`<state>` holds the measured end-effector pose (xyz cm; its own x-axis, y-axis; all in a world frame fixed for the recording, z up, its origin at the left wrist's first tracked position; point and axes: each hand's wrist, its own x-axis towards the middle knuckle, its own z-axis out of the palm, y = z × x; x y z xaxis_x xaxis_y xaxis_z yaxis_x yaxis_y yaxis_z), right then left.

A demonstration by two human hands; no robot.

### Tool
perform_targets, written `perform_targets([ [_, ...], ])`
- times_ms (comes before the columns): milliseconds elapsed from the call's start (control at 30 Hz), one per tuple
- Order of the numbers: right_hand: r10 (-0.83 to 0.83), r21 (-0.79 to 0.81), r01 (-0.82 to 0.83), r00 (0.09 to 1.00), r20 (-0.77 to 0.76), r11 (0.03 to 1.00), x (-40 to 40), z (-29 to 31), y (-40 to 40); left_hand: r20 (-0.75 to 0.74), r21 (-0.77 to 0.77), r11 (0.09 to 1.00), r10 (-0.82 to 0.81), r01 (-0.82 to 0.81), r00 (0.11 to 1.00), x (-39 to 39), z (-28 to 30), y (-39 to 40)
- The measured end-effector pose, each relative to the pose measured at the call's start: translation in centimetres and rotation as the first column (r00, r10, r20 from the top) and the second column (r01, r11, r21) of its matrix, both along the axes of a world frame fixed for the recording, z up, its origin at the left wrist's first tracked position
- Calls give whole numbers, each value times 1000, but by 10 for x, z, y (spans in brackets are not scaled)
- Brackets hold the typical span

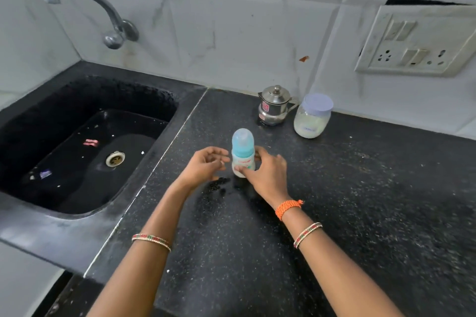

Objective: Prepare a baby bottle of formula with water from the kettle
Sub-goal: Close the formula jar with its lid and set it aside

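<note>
A small baby bottle [242, 152] with a blue cap and white liquid inside stands upright on the black speckled counter [347, 201]. My right hand [268, 175] grips its lower body from the right, thumb across the front. My left hand [206, 165] hovers just left of the bottle, fingers loosely curled, holding nothing. Behind the bottle stands a small steel kettle [273, 105] with its lid on. Beside the kettle sits a clear jar [313, 117] of pale formula powder with a light lid.
A black sink [85, 147] with a drain and small scraps lies to the left, a metal tap [95, 10] above it. A switch and socket panel [417, 41] hangs on the tiled wall at the right. Dark wet spots mark the counter near my left hand.
</note>
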<state>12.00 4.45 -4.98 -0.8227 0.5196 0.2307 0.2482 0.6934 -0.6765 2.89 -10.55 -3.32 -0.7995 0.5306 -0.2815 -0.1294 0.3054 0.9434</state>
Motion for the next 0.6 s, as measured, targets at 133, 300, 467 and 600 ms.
perform_targets([
  [133, -202, 13, 205, 974, -100, 979, 6, 4, 32, -13, 29, 999, 32, -31, 999, -3, -5, 31],
  [300, -258, -43, 256, 966, -37, 966, 15, 2, 57, -130, -20, 994, -106, 104, 986, 6, -2, 77],
  [467, -238, -54, 238, 971, 17, 970, 21, -9, 54, -172, -48, 969, -246, 241, 954, 18, -3, 86],
  [600, -214, -63, 216, 976, 47, 974, 21, -7, 47, -181, -72, 971, -239, 229, 954, 22, -5, 79],
])
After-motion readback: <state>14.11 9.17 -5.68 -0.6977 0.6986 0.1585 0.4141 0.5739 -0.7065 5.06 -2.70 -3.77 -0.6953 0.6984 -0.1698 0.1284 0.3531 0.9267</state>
